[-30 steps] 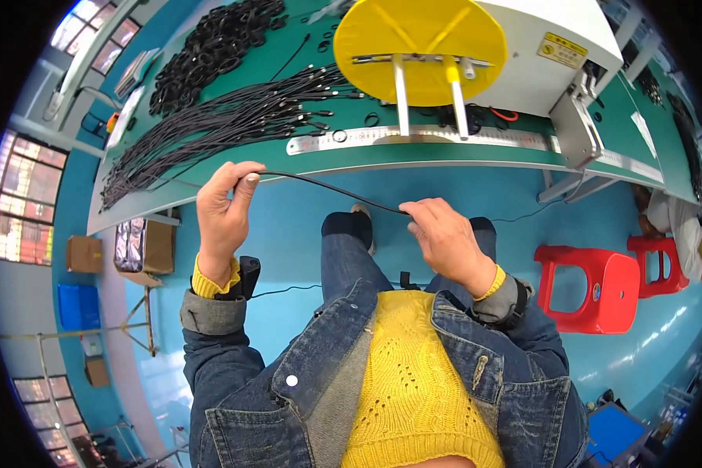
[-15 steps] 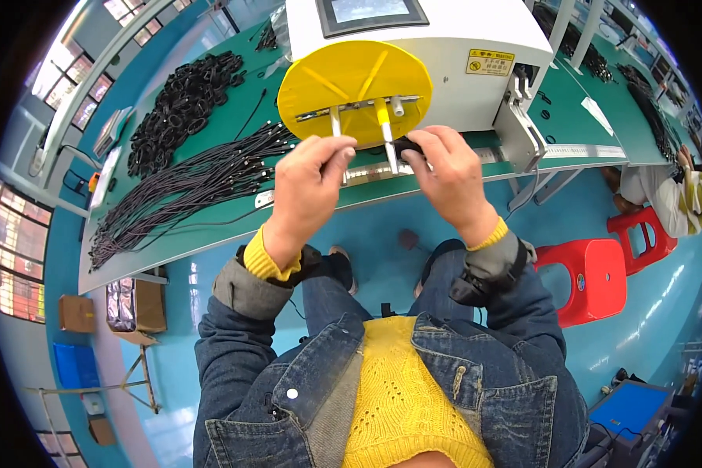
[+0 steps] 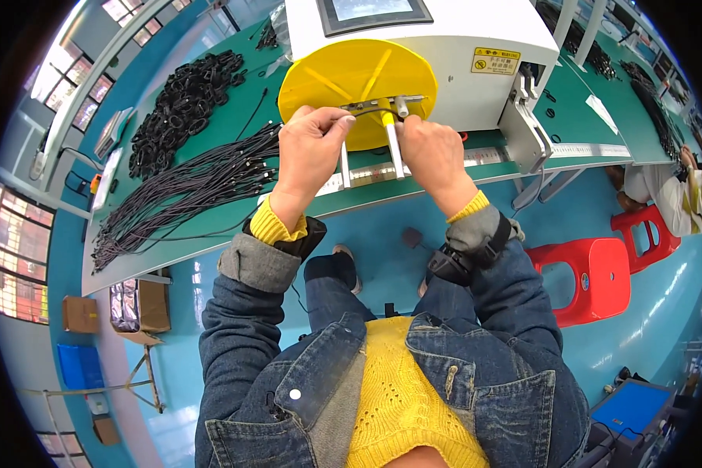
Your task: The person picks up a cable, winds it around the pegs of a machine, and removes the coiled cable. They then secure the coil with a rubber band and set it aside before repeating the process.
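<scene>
A thin black cable [image 3: 373,111] runs between my hands, in front of the yellow disc [image 3: 312,82] on the white machine. My left hand [image 3: 310,152] pinches it near the disc's left side. By the disc's right side my right hand [image 3: 433,156] is closed on the other part of it; its fingertips are mostly hidden. White pegs stick out of the disc towards me, the left peg [image 3: 345,165] beside my left hand and the right peg [image 3: 394,148], with a yellow base, next to my right. A short white stub [image 3: 401,106] sits by my right fingertips.
Bundled black cables [image 3: 187,183] lie on the green table [image 3: 218,207] at left, with a heap of coiled ones [image 3: 183,109] behind. A metal ruler [image 3: 487,156] lines the front edge. A metal bracket [image 3: 525,129] stands right of the machine [image 3: 460,90]. A red stool [image 3: 600,281] is at right.
Both hands have moved up towards the disc, my right hand also slightly left. The cable now shows stretched between them across the pegs' bases.
</scene>
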`<state>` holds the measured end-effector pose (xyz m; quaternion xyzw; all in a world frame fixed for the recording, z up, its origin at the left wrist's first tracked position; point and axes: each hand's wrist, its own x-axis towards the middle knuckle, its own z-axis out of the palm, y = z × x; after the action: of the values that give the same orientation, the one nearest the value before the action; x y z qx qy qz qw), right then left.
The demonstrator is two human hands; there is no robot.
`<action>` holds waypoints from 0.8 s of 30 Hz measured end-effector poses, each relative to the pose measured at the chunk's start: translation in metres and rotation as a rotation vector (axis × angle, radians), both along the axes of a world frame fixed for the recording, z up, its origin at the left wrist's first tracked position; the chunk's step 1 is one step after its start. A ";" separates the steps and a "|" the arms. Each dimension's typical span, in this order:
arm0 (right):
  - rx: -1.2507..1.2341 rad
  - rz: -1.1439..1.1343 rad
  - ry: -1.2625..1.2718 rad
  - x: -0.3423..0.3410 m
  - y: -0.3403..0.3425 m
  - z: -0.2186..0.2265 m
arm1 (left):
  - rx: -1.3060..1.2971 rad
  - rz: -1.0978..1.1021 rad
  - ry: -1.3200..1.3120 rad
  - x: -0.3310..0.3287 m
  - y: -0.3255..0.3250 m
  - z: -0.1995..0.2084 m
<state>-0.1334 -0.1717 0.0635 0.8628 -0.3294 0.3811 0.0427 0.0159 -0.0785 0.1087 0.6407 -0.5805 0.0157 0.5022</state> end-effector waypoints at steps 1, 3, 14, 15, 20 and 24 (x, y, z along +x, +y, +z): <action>-0.049 0.006 -0.013 0.001 -0.005 -0.002 | 0.001 -0.007 0.002 0.001 -0.003 -0.002; -0.025 -0.001 -0.018 0.002 -0.009 -0.003 | -0.012 0.015 0.059 0.003 -0.005 -0.006; 0.381 -0.024 0.052 -0.070 0.038 -0.081 | -0.071 -0.042 0.350 0.015 0.008 -0.023; 0.475 -0.025 0.102 -0.080 0.045 -0.089 | -0.088 -0.038 0.356 0.014 0.009 -0.025; 0.620 0.024 0.106 -0.108 0.070 -0.106 | -0.112 -0.041 0.371 0.013 0.010 -0.029; 0.670 0.055 0.102 -0.107 0.076 -0.108 | -0.115 0.009 0.303 0.014 0.017 -0.032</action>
<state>-0.2399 -0.0962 -0.0444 0.8554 -0.4102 0.2093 -0.2371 0.0299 -0.0615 0.0766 0.6086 -0.4932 -0.0458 0.6199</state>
